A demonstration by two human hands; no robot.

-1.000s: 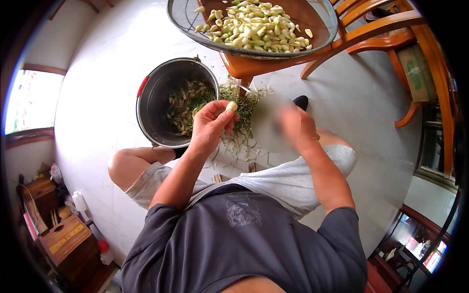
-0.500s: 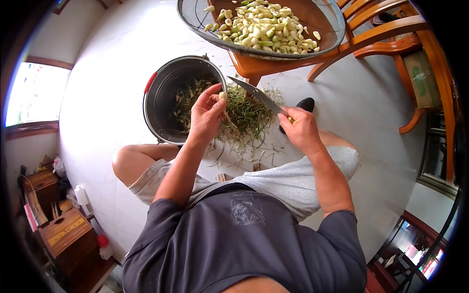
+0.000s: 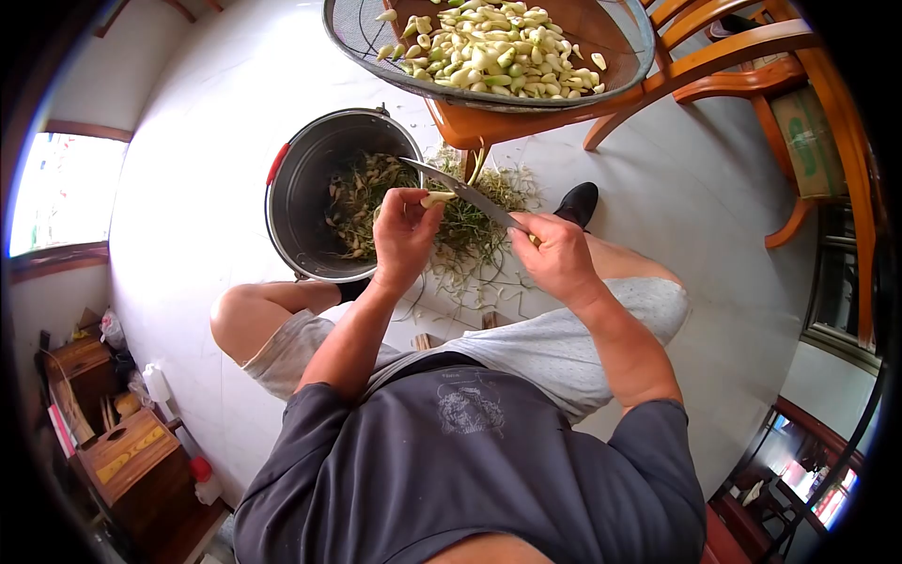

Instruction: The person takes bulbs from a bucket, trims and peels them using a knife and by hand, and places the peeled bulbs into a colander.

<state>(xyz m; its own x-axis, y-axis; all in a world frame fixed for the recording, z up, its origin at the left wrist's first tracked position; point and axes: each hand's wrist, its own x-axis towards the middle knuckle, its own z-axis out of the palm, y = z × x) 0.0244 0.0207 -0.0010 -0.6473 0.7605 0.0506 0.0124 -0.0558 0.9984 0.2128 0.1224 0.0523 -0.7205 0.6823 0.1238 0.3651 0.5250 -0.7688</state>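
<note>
My left hand (image 3: 404, 237) pinches a small white onion-like bulb (image 3: 434, 199) between thumb and fingers, over the right edge of the bucket. From the bulb a pale stem runs to the right, crossed by the knife blade (image 3: 474, 197). My right hand (image 3: 556, 252) is closed round the knife's handle, the blade slanting up and left over the bulb's stem side. Below both hands lies a pile of green trimmings (image 3: 484, 221) on the floor. The dark metal bucket (image 3: 299, 209) holds several untrimmed bulbs with dry stems.
A mesh sieve (image 3: 362, 61) heaped with trimmed white bulbs (image 3: 489, 52) rests on a wooden chair (image 3: 470, 124) ahead. Another wooden chair (image 3: 780, 70) stands at the right. Wooden boxes (image 3: 127, 451) are at the lower left. A black shoe (image 3: 578, 202) is beyond my right hand.
My left hand has turned the bulb so its stem points right. My right hand has moved left, bringing the blade across the stem, close to the left fingers.
</note>
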